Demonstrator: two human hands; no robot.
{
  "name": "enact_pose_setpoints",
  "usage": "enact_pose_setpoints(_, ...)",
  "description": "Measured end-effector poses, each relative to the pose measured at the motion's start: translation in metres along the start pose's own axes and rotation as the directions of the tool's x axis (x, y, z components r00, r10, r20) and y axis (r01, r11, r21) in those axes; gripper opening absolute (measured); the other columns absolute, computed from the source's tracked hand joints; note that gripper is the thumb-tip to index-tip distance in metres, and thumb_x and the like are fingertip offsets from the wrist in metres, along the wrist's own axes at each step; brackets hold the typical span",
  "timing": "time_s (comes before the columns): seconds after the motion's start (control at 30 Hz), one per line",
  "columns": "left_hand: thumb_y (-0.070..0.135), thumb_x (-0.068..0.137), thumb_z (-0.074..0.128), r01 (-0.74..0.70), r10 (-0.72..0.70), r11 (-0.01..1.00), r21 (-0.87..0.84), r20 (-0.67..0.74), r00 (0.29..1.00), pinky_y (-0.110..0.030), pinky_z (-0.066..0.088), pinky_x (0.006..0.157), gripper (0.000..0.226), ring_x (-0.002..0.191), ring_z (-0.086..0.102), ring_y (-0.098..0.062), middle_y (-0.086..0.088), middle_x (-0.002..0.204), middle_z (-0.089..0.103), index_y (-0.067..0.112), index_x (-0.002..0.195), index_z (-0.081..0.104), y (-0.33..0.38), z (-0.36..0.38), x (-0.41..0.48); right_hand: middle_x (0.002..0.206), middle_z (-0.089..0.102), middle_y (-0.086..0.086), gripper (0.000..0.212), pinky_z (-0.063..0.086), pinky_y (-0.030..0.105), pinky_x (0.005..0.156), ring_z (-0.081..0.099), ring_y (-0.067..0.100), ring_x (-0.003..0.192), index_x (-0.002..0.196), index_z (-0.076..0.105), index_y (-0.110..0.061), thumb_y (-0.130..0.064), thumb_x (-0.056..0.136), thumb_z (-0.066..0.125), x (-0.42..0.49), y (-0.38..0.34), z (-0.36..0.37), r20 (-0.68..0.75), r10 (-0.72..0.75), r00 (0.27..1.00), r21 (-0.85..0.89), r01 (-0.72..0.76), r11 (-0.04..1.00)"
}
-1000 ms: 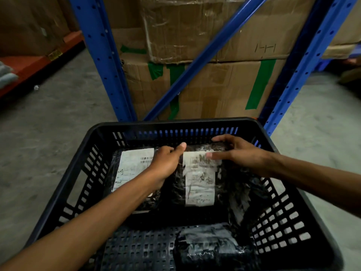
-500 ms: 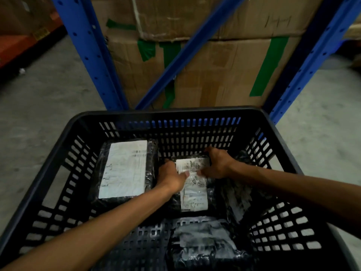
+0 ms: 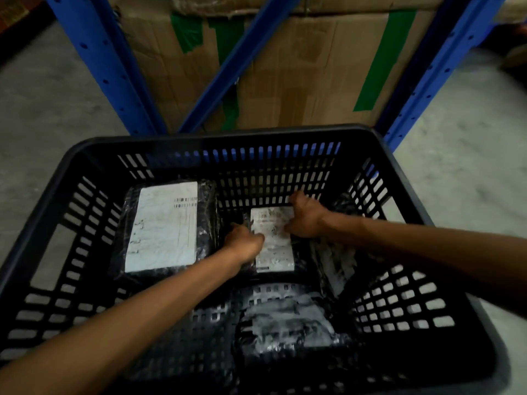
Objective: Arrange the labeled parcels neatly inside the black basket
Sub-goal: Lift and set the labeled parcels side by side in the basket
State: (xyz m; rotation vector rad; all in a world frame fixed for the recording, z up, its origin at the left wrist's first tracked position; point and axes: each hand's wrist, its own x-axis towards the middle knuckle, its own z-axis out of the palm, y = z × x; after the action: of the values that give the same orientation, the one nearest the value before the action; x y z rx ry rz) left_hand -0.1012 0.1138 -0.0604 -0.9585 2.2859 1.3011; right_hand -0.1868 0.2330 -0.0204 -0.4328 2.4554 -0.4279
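While both arms reach down into the black basket (image 3: pixel 85 155), the left hand (image 3: pixel 245 243) and right hand (image 3: pixel 306 220) are set on opposite sides of one small parcel (image 3: pixel 275 246), a dark plastic-wrapped packet with a white label facing up. This parcel lies flat on the basket floor near the far wall, roughly at the middle. The left grip is curled against the packet's left edge, the fingers pressed onto the label; the right grip is clenched on its upper right corner, thumb side toward the label. A larger parcel (image 3: pixel 165 226), also label up, lies just beside it to the left, clear of both hands. A third wrapped parcel (image 3: pixel 288 323) lies nearer the viewer, and another dark packet (image 3: pixel 339 258) leans at the right wall, under the right forearm. Behind the basket stand blue rack uprights (image 3: pixel 111 69) and taped cardboard boxes (image 3: pixel 308 81) on a concrete floor (image 3: pixel 42 95).
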Motion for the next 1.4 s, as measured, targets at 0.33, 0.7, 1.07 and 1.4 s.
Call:
enact_pose_setpoints(0.33, 0.074, 0.085, 0.04, -0.538, 0.142, 0.711, 0.452, 0.658, 0.74, -0.013, 0.023, 0.103, 0.092, 0.141, 0.035, -0.011, 0.0, 0.164, 0.025, 0.025, 0.158, 0.011, -0.033, -0.044, -0.116, 0.127, 0.069, -0.003, 0.048, 0.053, 0.039, 0.098, 0.065, 0.014, 0.111, 0.131, 0.059, -0.028, -0.053, 0.09, 0.06, -0.144, 0.028, -0.025, 0.412, -0.4, 0.819, -0.189, 0.506, 0.842)
enact_pose_setpoints(0.7, 0.043, 0.097, 0.051, -0.667, 0.244, 0.599, 0.444, 0.692, 0.679, -0.038, 0.051, 0.082, 0.043, 0.089, 0.06, -0.023, -0.019, 0.107, 0.066, 0.006, 0.117, 0.06, -0.027, -0.044, -0.122, 0.109, 0.074, 0.008, 0.035, 0.054, 0.036, 0.088, 0.067, 0.022, 0.099, 0.122, 0.066, -0.016, -0.036, 0.094, 0.06, -0.156, 0.038, 0.0, 0.421, -0.387, 0.82, -0.348, 0.541, 0.766)
enact_pose_setpoints(1.07, 0.062, 0.08, 0.053, 0.057, 0.08, 0.86, -0.506, 0.245, 0.966, -0.039, 0.051, 0.084, 0.041, 0.101, 0.069, -0.028, -0.013, 0.11, 0.076, 0.028, 0.093, 0.072, 0.035, -0.091, -0.092, 0.118, 0.076, 0.011, 0.038, 0.062, 0.039, 0.079, 0.073, 0.028, 0.108, 0.112, 0.077, -0.016, -0.029, 0.076, 0.08, -0.13, 0.034, -0.068, 0.246, -0.349, 0.904, 0.883, -0.061, 0.465)
enact_pose_setpoints(1.4, 0.013, 0.087, 0.07, 0.022, -0.043, 0.854, -0.52, -0.03, 0.999, -0.045, 0.059, 0.083, 0.039, 0.105, 0.068, -0.033, -0.017, 0.122, 0.065, 0.006, 0.114, 0.043, 0.045, -0.046, -0.059, 0.078, 0.08, 0.007, 0.018, 0.061, 0.031, 0.048, 0.077, 0.018, 0.058, 0.091, 0.073, -0.01, -0.002, 0.077, 0.082, -0.067, 0.009, -0.035, -0.041, 0.129, 0.991, 0.846, -0.034, 0.532)
